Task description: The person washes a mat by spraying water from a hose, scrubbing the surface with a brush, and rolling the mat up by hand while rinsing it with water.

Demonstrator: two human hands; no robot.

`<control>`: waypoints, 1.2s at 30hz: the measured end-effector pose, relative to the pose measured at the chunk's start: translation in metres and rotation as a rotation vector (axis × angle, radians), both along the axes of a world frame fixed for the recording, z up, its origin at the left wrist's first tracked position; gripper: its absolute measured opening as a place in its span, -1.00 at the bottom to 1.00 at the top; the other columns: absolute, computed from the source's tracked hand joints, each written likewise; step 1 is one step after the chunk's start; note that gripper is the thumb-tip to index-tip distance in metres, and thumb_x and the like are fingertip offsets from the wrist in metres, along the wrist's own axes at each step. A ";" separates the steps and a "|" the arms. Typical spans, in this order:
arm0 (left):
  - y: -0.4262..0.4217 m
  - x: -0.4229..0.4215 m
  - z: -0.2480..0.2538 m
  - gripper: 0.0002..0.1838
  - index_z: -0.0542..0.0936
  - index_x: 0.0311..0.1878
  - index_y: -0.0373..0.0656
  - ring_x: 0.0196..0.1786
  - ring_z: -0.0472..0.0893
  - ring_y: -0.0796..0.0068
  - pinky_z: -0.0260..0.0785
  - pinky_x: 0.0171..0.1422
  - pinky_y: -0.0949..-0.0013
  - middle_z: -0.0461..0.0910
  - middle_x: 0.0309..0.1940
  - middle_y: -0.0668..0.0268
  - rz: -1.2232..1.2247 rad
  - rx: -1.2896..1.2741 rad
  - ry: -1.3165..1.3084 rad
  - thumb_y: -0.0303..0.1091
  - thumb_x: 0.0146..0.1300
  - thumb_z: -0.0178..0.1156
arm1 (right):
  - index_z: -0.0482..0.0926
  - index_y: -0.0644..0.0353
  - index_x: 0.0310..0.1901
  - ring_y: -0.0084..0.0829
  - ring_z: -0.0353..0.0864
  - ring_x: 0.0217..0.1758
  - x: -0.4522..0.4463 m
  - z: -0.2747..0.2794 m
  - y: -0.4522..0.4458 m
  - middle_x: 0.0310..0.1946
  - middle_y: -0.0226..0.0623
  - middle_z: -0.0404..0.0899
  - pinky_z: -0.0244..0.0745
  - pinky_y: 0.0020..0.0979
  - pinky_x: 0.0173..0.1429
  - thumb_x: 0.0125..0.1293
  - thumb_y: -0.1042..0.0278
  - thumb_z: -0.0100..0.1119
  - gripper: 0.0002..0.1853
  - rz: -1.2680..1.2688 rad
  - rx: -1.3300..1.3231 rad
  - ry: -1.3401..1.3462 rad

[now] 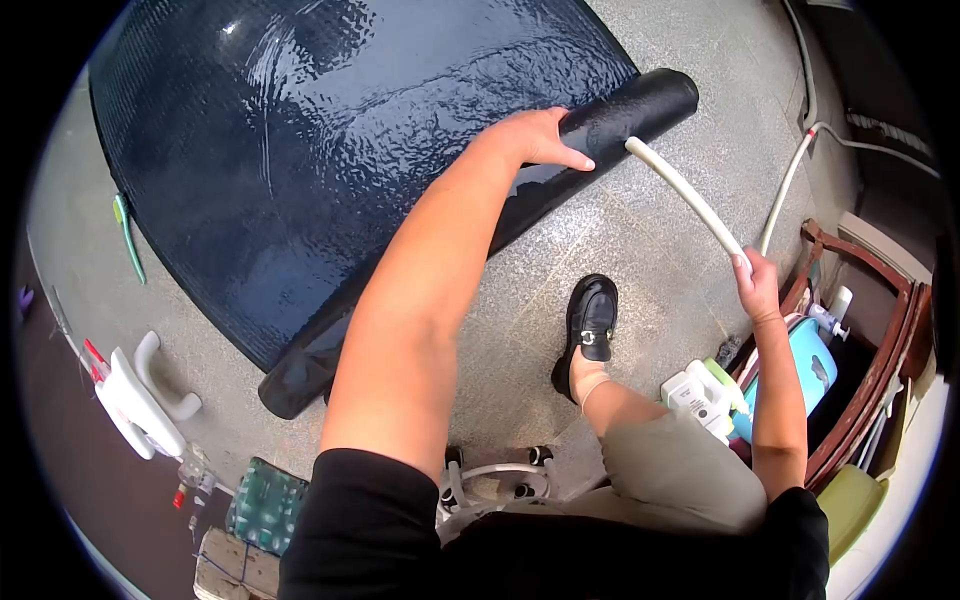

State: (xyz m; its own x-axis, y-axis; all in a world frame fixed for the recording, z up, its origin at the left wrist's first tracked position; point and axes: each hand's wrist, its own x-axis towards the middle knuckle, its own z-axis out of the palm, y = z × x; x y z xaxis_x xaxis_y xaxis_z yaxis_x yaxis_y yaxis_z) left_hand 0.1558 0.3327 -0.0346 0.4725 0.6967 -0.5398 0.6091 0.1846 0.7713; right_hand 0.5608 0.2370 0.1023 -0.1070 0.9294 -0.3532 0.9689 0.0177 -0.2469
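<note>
A large black mat [330, 130] lies on the floor, its wet upper face rippled and shining. Its near edge is rolled into a long black tube [655, 100] running diagonally. My left hand [540, 140] lies over this roll, thumb on the near side and the other fingers partly hidden behind it. In my right hand [758, 288] is a whitish hose [690, 195], gripped a short way back from its end. The hose's open end points at the roll, just right of my left thumb. Whether water is leaving it, I cannot tell.
My black shoe [590, 325] stands on the speckled floor. At right are white bottles [697, 398], a blue container [805, 375] and a reddish-brown wooden frame [820, 450]. On the left lie a green-handled brush [128, 238], a white spray bottle [135, 405] and a green crate [265, 505].
</note>
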 end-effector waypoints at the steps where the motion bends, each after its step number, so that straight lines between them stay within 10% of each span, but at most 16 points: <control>1: -0.003 0.001 0.008 0.15 0.29 0.44 -0.09 0.33 0.46 0.08 0.30 0.38 0.15 0.48 0.28 0.02 0.035 0.005 0.043 0.41 -0.17 0.37 | 0.46 0.26 -0.43 -0.17 0.39 -0.59 -0.012 -0.006 -0.004 -0.64 -0.07 0.38 0.37 -0.22 -0.39 0.34 0.08 0.16 -0.62 0.049 -0.010 0.051; 6: -0.086 -0.058 -0.001 -0.27 0.44 0.31 -0.17 0.23 0.51 0.03 0.33 0.33 0.14 0.52 0.17 0.00 0.206 0.210 0.075 0.23 0.29 0.12 | 0.49 0.20 -0.44 0.00 0.59 -0.46 -0.101 -0.014 -0.004 -0.59 -0.05 0.51 0.46 -0.13 -0.33 0.32 0.00 0.18 -0.61 0.242 -0.066 0.096; 10: -0.190 -0.157 -0.015 -0.71 0.59 0.09 -0.14 0.09 0.59 0.17 0.42 0.24 0.24 0.56 0.11 0.18 0.555 0.343 0.046 -0.34 0.33 0.17 | 0.59 0.10 -0.21 0.03 0.63 -0.38 -0.170 -0.030 0.016 -0.56 -0.10 0.57 0.52 -0.09 -0.24 0.33 -0.06 0.16 -0.65 0.473 -0.121 0.030; 14: -0.294 -0.252 0.008 -0.66 0.60 0.12 -0.09 0.28 0.45 0.11 0.36 0.36 0.19 0.42 0.30 0.19 0.309 0.447 0.523 -0.42 0.26 0.20 | 0.33 -0.07 0.35 -0.06 0.67 -0.16 -0.257 -0.037 0.030 -0.22 -0.10 0.65 0.55 -0.10 -0.08 0.38 0.03 0.12 -0.46 0.787 -0.205 0.163; 20: -0.378 -0.327 0.099 -0.64 0.59 0.15 -0.02 0.31 0.43 0.13 0.37 0.36 0.19 0.38 0.33 0.21 -0.007 0.095 0.620 -0.32 0.28 0.19 | 0.49 0.09 -0.04 -0.20 0.59 -0.04 -0.412 -0.065 -0.005 -0.15 -0.23 0.55 0.53 -0.19 -0.04 0.25 -0.19 0.20 -0.50 0.935 -0.009 0.008; 24: -0.385 -0.355 0.087 -0.57 0.53 0.22 -0.01 0.30 0.44 0.10 0.37 0.35 0.18 0.39 0.33 0.20 0.193 0.000 0.686 -0.25 0.27 0.22 | 0.48 0.00 0.11 -0.30 0.50 -0.02 -0.459 -0.107 -0.049 -0.16 -0.34 0.51 0.42 -0.23 0.02 0.37 -0.16 0.06 -0.53 0.870 0.021 -0.105; 30: -0.343 -0.364 0.017 -0.38 0.38 0.37 -0.05 0.48 0.24 0.14 0.06 0.53 0.04 0.23 0.46 0.18 0.271 0.508 0.833 -0.13 0.26 0.24 | 0.46 0.04 0.19 -0.27 0.53 -0.11 -0.461 -0.135 -0.051 -0.24 -0.31 0.55 0.37 -0.23 -0.02 0.36 -0.01 0.10 -0.53 0.874 0.103 -0.017; 33: -0.348 -0.346 -0.033 -0.14 0.15 0.51 -0.10 0.60 -0.08 0.03 -0.19 0.59 -0.09 -0.02 0.56 0.09 0.919 0.291 1.108 0.10 0.25 0.20 | 0.48 0.10 0.16 -0.25 0.52 -0.11 -0.461 -0.138 -0.050 -0.25 -0.30 0.56 0.38 -0.23 -0.03 0.33 0.03 0.15 -0.54 0.885 0.106 0.005; 36: -0.363 -0.372 -0.048 -0.07 0.13 0.52 -0.15 0.62 -0.13 0.01 -0.26 0.61 -0.11 -0.08 0.58 0.06 0.957 0.271 1.126 0.18 0.23 0.19 | 0.53 0.13 0.06 -0.24 0.50 -0.11 -0.461 -0.130 -0.045 -0.26 -0.30 0.52 0.39 -0.23 0.00 0.31 0.06 0.19 -0.60 0.952 0.065 0.160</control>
